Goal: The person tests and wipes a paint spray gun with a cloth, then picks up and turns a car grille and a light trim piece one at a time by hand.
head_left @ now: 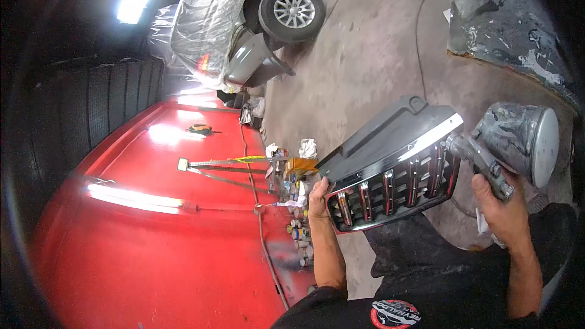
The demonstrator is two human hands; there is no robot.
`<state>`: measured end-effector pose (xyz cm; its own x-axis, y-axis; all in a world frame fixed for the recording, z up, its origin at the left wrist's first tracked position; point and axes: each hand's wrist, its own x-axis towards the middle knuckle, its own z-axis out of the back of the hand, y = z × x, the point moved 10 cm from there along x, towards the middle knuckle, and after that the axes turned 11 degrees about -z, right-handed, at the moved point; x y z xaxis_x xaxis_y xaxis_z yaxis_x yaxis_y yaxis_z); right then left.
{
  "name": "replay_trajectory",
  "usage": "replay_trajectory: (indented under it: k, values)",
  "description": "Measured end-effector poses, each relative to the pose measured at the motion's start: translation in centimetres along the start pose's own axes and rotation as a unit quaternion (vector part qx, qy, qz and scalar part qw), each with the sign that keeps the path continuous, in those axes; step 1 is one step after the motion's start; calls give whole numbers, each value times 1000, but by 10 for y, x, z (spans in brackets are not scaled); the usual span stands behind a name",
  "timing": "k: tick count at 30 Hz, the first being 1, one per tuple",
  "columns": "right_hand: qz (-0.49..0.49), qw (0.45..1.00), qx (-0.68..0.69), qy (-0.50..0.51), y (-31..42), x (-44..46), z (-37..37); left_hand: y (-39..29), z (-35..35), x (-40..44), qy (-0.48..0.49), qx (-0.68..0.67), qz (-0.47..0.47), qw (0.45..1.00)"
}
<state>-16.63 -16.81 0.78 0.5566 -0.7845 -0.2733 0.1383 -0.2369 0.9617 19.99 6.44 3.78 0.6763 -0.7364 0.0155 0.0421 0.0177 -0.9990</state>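
My left hand point(318, 200) is closed round the lower left end of a car grille point(393, 186). The grille has a chrome frame, dark slats with red reflections and a grey plastic panel along its upper side. My right hand point(506, 210) wraps round a metal spray gun point(487, 167), whose front end points at the grille's right end. A large cylindrical cup point(515, 137), stained with paint, sits beside the gun and appears joined to it. The gun's handle is mostly hidden in my hand.
The view is turned sideways. A car in plastic sheeting point(210, 18) stands at the top, its wheel point(294, 14) exposed. A paint-spattered panel point(512, 24) is at upper right. Along the red wall point(152, 256) are a metal stand point(225, 163) and several small cans point(300, 234). A hose point(419, 30) crosses the floor.
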Motion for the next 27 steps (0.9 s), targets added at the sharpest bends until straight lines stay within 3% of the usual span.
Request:
replay_trajectory:
  k: [6,8,11,13,16,19,22,27]
  values:
    - [-77,995,49,-47,-35,16,10,-5,9,-16,-60,-13,-32,998]
    - [-86,990,78,-75,-43,21,19,-23,24,-30,-190,49,-102,975]
    - [-110,987,94,-70,-45,21,21,-3,58,-36,-116,21,-82,990]
    - [-123,985,111,-44,-46,16,13,-9,42,-40,-101,16,-83,991]
    - [-52,999,6,-15,-29,6,-3,-27,7,-47,-26,34,-94,995]
    - [-90,987,15,135,-18,-8,-35,-42,-20,-52,-48,58,-89,993]
    - [-48,985,-78,144,-27,-15,-45,-45,-23,-54,-28,86,-93,992]
    - [-38,992,-38,112,-31,-9,-40,-37,-14,-53,-10,81,-87,993]
